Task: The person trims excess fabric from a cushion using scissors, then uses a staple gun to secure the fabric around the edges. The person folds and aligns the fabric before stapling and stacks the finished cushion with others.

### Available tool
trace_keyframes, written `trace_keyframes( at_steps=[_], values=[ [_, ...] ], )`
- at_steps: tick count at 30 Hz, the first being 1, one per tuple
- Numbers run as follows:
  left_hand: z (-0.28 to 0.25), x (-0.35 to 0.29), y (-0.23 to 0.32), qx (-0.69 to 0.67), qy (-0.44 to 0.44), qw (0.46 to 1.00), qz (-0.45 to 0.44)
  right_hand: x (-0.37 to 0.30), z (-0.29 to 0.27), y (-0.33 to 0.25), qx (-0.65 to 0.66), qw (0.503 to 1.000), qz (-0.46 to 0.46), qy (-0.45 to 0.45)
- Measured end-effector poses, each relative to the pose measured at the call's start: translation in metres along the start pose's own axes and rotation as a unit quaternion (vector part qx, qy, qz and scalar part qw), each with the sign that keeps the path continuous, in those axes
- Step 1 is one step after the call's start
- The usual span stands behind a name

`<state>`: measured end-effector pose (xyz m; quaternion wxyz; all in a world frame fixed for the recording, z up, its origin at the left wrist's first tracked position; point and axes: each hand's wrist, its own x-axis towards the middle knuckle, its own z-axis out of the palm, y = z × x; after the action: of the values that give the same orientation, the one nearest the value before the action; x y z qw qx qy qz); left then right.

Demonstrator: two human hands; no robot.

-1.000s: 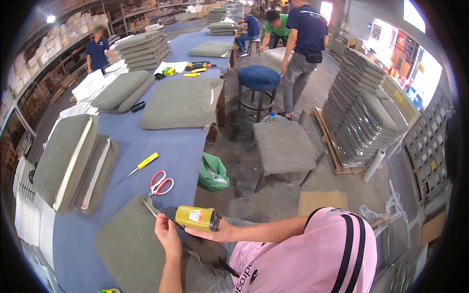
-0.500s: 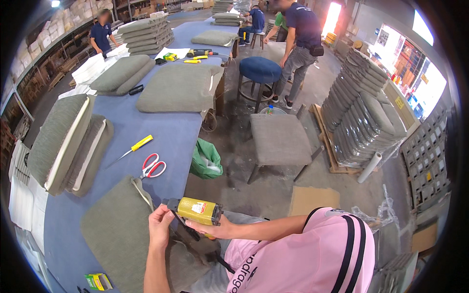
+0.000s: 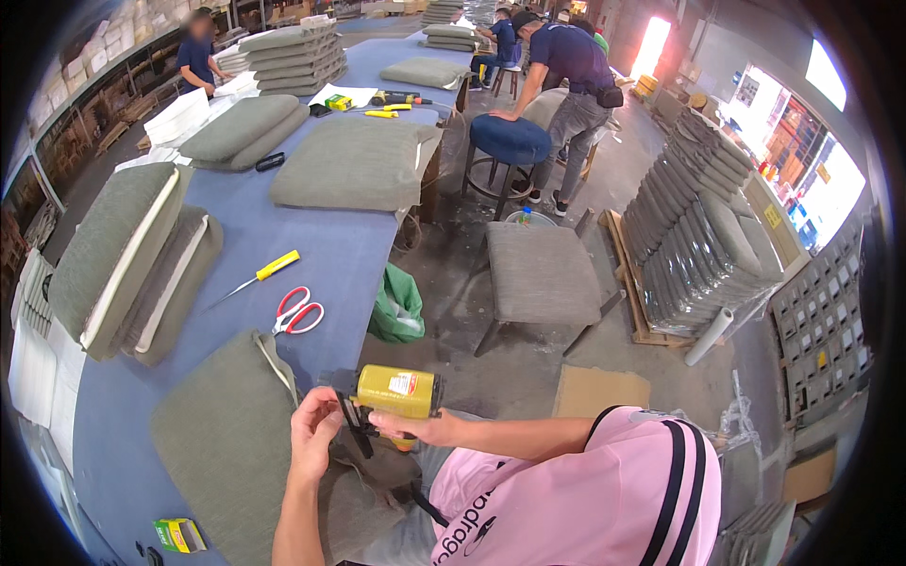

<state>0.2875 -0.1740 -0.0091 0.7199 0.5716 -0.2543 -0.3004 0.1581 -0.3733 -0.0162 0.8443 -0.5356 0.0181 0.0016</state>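
A yellow-bodied staple gun [image 3: 398,389] with a black nose and magazine is held up over my lap, its nose toward the left. My right hand [image 3: 413,427] is wrapped round its handle, which is mostly hidden. With bent fingers, my left hand [image 3: 316,429] grips the front end by the black magazine; the fingertips are partly out of sight. Below and left of the gun lies a grey-green upholstered cushion [image 3: 222,424], a pale strip along its edge. Beyond it on the blue tabletop rest red-handled scissors [image 3: 298,313] and a yellow-handled pointed tool [image 3: 276,265].
Grey-green cushions [image 3: 354,162] lie along the blue table [image 3: 255,231]. A small green-yellow box [image 3: 179,536] sits near its front. To the right stand a grey-seated chair [image 3: 545,272] and plastic-wrapped cushion stacks [image 3: 703,236]. Co-workers are farther back, one by a blue stool [image 3: 510,139].
The staple gun has shifted slightly up and right and turned a little, both hands staying on it. In the background, a co-worker has bent forward and put a hand on the blue stool.
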Motion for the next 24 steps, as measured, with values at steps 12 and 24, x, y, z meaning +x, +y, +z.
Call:
trace_keyframes(
  at_steps=[12, 24],
  values=[
    [0.006, 0.003, 0.01, 0.197, -0.086, 0.973, 0.089, 0.016, -0.025, -0.047, 0.158, 0.982, -0.077, -0.07],
    [0.01, -0.013, 0.01, 0.226, -0.047, 0.966, 0.116, 0.023, 0.001, -0.092, 0.184, 0.964, -0.099, -0.166]
  ],
)
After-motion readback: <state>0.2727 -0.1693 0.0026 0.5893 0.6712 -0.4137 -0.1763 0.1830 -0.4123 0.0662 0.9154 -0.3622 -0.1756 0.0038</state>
